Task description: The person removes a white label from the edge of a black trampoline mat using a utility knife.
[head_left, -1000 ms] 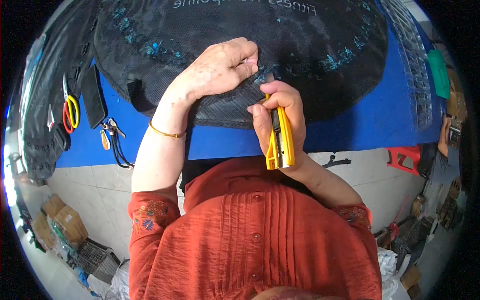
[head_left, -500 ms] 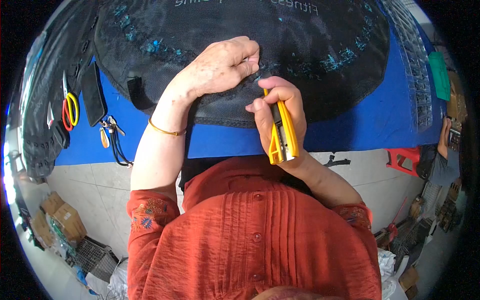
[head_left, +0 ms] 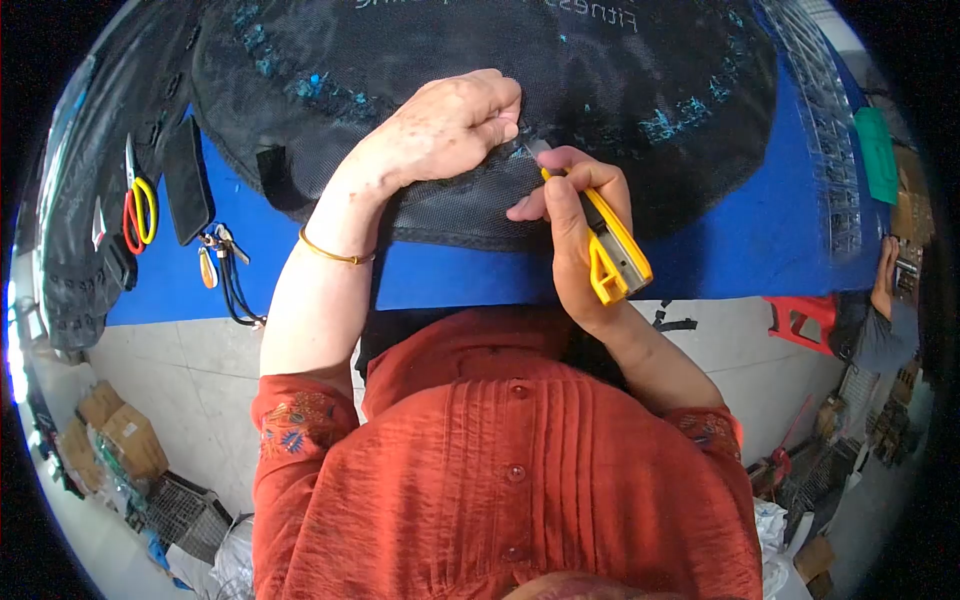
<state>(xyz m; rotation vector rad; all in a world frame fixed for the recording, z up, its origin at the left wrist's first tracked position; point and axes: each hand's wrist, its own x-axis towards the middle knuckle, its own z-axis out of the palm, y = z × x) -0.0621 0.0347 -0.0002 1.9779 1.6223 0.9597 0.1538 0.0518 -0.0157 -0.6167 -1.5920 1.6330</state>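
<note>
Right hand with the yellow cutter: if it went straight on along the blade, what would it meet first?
Probably the left hand, just beyond the tip of the blade; depth is unclear, so the blade might catch the black mesh first.

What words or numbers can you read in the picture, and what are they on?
"Fitness": on the black mesh cloth, turned the wrong way round from here.
"line": the end of the next word on that cloth; the top edge of the picture cuts off the rest.
Any print on the yellow cutter or the cardboard boxes is too small to read.
</note>
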